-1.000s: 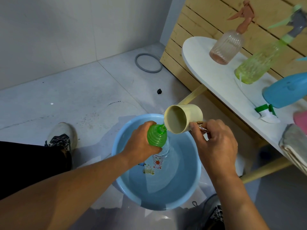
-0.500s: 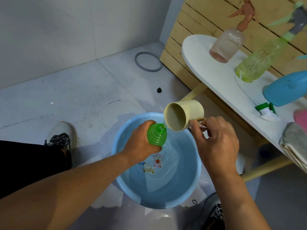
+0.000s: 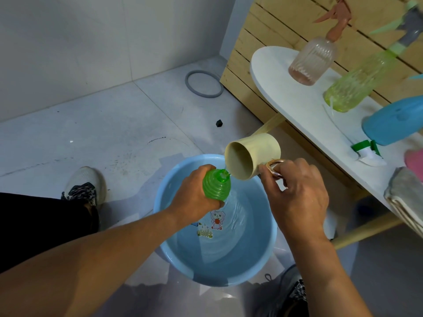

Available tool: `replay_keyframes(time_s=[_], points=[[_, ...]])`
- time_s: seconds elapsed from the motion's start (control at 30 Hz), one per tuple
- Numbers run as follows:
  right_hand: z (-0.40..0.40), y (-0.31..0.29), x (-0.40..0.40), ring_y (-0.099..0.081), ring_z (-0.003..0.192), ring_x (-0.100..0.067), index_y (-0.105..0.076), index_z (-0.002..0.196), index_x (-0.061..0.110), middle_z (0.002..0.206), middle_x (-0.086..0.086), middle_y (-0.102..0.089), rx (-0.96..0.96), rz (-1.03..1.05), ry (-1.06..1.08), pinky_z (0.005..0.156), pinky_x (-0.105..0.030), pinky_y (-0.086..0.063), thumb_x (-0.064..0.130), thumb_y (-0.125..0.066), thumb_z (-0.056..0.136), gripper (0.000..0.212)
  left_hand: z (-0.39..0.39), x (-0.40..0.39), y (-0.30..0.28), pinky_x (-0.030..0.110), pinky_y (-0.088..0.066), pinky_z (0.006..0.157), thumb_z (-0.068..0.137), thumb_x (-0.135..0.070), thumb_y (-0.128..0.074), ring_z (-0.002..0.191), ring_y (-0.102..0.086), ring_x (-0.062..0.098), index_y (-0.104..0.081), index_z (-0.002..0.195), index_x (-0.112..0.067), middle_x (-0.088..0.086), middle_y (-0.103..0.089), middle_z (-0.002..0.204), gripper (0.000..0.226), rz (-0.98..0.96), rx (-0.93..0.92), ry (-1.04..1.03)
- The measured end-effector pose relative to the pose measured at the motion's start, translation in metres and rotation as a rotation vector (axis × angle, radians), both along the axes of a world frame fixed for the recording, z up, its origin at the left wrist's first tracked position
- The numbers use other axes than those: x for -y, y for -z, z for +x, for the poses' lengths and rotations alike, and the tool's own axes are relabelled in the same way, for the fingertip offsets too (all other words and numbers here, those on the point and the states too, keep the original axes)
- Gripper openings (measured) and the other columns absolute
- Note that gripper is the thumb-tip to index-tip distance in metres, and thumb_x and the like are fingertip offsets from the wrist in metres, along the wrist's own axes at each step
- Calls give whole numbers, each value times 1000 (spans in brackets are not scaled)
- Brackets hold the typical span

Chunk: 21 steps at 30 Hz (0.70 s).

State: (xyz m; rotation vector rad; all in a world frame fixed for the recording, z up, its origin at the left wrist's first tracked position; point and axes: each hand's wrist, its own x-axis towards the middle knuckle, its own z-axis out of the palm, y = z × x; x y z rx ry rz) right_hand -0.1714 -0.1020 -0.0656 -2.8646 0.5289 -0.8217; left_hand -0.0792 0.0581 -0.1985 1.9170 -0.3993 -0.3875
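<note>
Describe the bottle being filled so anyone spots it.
Find the blue basin on the floor. Above it the left hand grips a green bottle under a tilted cream cup. Unlike the green sprayer on the table, it's round, ribbed, with no spray head.

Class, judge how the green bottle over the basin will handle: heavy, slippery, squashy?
The green bottle probably gets heavier as the cup pours into it. Its ribs likely help the left hand hold on, though wet plastic may slip. Its translucent plastic probably flexes when squeezed.

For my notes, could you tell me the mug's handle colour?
The handle is rose gold; head view.
</note>
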Motion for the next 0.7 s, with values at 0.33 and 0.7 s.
replay_keyframes(time_s=[0.33, 0.7], points=[[-1, 0, -1, -40, 72, -18, -67, 79, 17, 80, 1, -60, 67, -95, -51, 57, -25, -27, 42, -72, 91, 28, -2, -1, 0, 45, -56, 89, 56, -35, -96, 105, -62, 11, -50, 123, -43, -15, -62, 114, 82, -16, 10, -6], [-2, 3, 1, -44, 71, -23, -70, 83, 16, 82, -1, -63, 129, -202, -122, 57, -25, -26, 43, -67, 96, 30, -2, -1, -2, 46, -56, 89, 56, -38, -95, 104, -64, 12, -52, 121, -45, -12, -64, 112, 78, -66, -25, 9]])
